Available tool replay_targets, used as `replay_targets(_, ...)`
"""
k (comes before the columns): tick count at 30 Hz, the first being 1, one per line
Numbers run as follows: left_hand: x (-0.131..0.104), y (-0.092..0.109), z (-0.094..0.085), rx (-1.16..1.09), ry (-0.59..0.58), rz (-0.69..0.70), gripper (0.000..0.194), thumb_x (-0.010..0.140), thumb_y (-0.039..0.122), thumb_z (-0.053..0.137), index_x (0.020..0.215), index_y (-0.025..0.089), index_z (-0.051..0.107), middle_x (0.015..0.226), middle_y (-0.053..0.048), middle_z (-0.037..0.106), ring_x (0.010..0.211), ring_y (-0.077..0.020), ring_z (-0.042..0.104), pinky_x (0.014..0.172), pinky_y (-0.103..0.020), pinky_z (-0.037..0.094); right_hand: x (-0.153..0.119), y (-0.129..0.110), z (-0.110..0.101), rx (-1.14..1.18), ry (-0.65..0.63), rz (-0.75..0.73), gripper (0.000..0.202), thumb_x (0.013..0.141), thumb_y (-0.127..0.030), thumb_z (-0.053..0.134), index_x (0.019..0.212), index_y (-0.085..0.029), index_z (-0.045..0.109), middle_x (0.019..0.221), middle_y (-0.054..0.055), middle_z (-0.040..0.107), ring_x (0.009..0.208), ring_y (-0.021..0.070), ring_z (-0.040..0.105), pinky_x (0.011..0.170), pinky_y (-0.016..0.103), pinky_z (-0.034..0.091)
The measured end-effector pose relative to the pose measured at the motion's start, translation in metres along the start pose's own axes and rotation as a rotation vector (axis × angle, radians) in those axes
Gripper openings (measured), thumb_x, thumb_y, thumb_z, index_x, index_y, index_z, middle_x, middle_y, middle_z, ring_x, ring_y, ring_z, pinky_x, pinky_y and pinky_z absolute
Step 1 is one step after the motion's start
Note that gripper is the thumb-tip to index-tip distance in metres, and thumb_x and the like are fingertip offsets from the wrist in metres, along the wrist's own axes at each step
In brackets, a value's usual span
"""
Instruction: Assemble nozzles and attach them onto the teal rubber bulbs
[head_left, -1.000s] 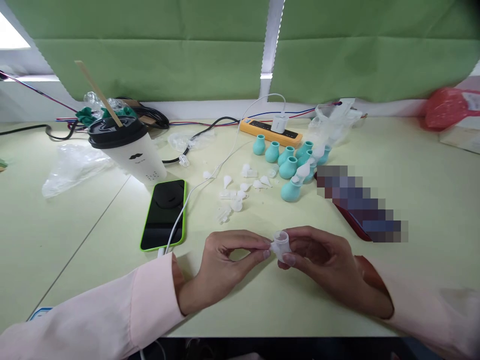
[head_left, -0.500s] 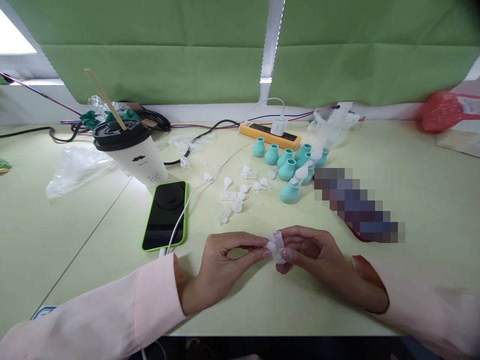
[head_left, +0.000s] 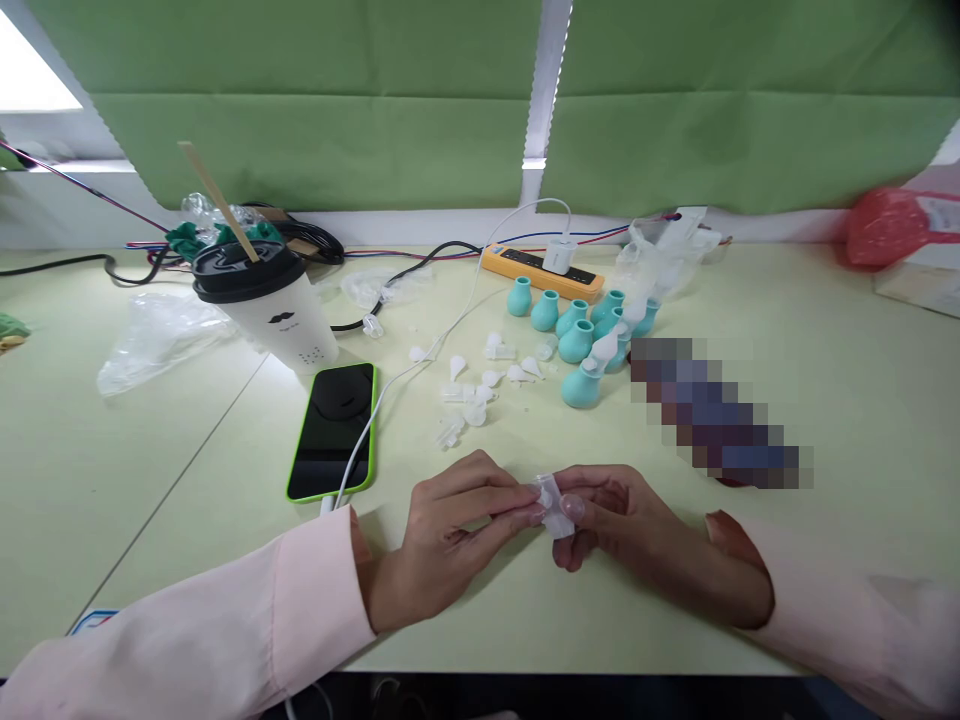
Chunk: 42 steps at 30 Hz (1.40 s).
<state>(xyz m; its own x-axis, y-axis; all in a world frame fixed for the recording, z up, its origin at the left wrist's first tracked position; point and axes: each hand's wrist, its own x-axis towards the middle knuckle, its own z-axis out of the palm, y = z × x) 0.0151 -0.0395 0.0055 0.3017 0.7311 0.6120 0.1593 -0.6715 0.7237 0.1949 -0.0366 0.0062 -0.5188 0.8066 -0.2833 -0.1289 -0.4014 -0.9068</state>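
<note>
Between my two hands is a small translucent plastic fitting (head_left: 556, 512), tilted, near the table's front. My right hand (head_left: 622, 515) is closed on its right side, thumb in front and fingers behind. My left hand (head_left: 465, 525) pinches a small clear part at the fitting's left side; fingertips hide most of it. Beyond my hands lie several loose white and clear plastic pieces (head_left: 475, 411). To their right stand several turquoise rubber bulbs (head_left: 580, 385), and a white nozzle piece (head_left: 604, 350) sits on the nearest one.
A phone (head_left: 334, 430) with a white cable lies left of my hands. Behind it stands a paper cup (head_left: 285, 325) with a straw. An orange power strip (head_left: 540, 272) sits at the back. A blurred-out object (head_left: 720, 415) lies right; plastic bags (head_left: 161, 335) are left.
The fitting has tilted and moved slightly down. My left fingers have drawn closer together around the small part, and my right hand has lowered a little.
</note>
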Motion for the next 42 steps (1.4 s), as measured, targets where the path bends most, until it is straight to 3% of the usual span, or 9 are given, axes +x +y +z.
replay_targets(10,-0.002,0.0,0.001,0.019,0.001,-0.015,0.021,0.07,0.008,0.061,0.089,0.017,0.063,0.068,-0.003,0.056,0.06,-0.0104,0.051,0.05,-0.022,0.043,0.003,-0.003,-0.001,0.117,-0.132,0.064,0.02,0.073,-0.03,0.059,0.08,-0.011,0.064,0.06,0.0,0.06,0.05,0.0086,0.059,0.048,0.017,0.047)
replay_targets(14,0.002,0.001,-0.002,0.154,-0.076,0.052,0.011,0.075,0.014,0.057,0.084,0.014,0.063,0.067,-0.005,0.055,0.061,-0.0109,0.05,0.051,-0.022,0.043,0.005,-0.002,-0.004,0.167,-0.183,0.084,0.02,0.074,-0.03,0.058,0.077,-0.011,0.065,0.061,0.001,0.059,0.049,0.0071,0.059,0.047,0.015,0.046)
replay_targets(17,0.004,0.0,-0.005,0.419,-0.129,0.241,0.009,0.076,0.016,0.055,0.08,0.011,0.063,0.068,-0.006,0.056,0.059,-0.0111,0.048,0.048,-0.023,0.042,0.006,0.001,-0.006,0.223,-0.198,0.098,0.022,0.074,-0.031,0.058,0.072,-0.01,0.065,0.057,0.0,0.058,0.047,0.007,0.059,0.045,0.014,0.045)
replay_targets(22,0.005,0.002,-0.01,0.848,-0.151,0.666,0.013,0.072,0.012,0.051,0.077,0.01,0.062,0.069,-0.007,0.06,0.057,-0.0162,0.05,0.045,-0.03,0.043,0.006,0.001,-0.007,0.244,-0.189,0.112,0.022,0.073,-0.031,0.058,0.067,-0.011,0.064,0.057,0.001,0.059,0.047,0.0073,0.059,0.044,0.014,0.045)
replay_targets(26,0.007,0.007,-0.012,0.933,-0.161,0.917,0.017,0.068,0.011,0.043,0.06,0.011,0.058,0.07,-0.007,0.06,0.062,-0.0173,0.052,0.059,-0.036,0.05,0.006,0.001,-0.004,0.201,-0.146,0.113,0.02,0.069,-0.031,0.062,0.068,-0.011,0.064,0.059,0.002,0.061,0.049,0.0093,0.06,0.044,0.015,0.046)
replay_targets(30,0.009,0.006,-0.011,0.938,-0.152,1.06,0.028,0.073,0.013,0.033,0.069,0.013,0.06,0.075,-0.005,0.059,0.069,-0.0164,0.054,0.069,-0.037,0.051,0.005,0.002,-0.002,0.148,-0.099,0.116,0.02,0.068,-0.031,0.064,0.069,-0.011,0.064,0.054,0.001,0.06,0.047,0.0092,0.059,0.044,0.017,0.046)
replay_targets(33,0.008,0.005,-0.009,0.956,-0.176,1.01,0.031,0.075,0.013,0.03,0.075,0.011,0.061,0.082,-0.007,0.058,0.073,-0.0174,0.054,0.071,-0.038,0.051,0.004,0.0,-0.002,0.156,-0.089,0.108,0.018,0.07,-0.029,0.062,0.067,-0.011,0.064,0.054,0.0,0.059,0.047,0.008,0.058,0.045,0.017,0.045)
replay_targets(38,0.008,-0.001,-0.009,0.952,-0.178,0.736,0.023,0.072,0.016,0.045,0.087,0.008,0.059,0.089,-0.008,0.059,0.077,-0.0216,0.055,0.074,-0.044,0.049,0.004,-0.002,-0.004,0.212,-0.098,0.09,0.019,0.076,-0.028,0.056,0.068,-0.012,0.062,0.058,0.0,0.058,0.05,0.0068,0.057,0.048,0.016,0.044)
replay_targets(42,0.009,-0.006,-0.009,0.851,-0.187,0.682,0.026,0.07,0.017,0.05,0.093,0.007,0.056,0.086,-0.01,0.059,0.075,-0.0208,0.055,0.07,-0.038,0.051,0.004,0.0,-0.005,0.218,-0.094,0.076,0.019,0.078,-0.028,0.054,0.069,-0.013,0.061,0.059,0.0,0.057,0.051,0.0072,0.055,0.05,0.017,0.043)
